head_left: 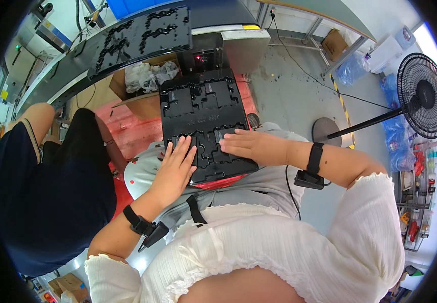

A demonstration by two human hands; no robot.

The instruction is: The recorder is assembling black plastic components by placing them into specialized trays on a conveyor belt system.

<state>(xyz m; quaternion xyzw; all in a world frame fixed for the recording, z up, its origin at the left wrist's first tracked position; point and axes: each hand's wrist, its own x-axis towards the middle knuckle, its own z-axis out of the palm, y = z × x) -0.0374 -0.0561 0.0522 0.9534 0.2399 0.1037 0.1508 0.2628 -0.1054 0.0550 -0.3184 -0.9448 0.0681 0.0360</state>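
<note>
We see tray [203, 108] on lap | left hand [175, 169] flat on near-left pockets, fingers together | right hand [251, 146] flat on near-right pockets, fingers together | fan [423, 96] right

A black moulded plastic tray [203, 121] lies flat across the person's lap, long side running away from the body. Its surface is divided into shaped recesses (two squarish pockets at the far end, more at the near end). The near part is partly covered by both palms. Its near edge rests over something red underneath, visible only as a strip.
</note>
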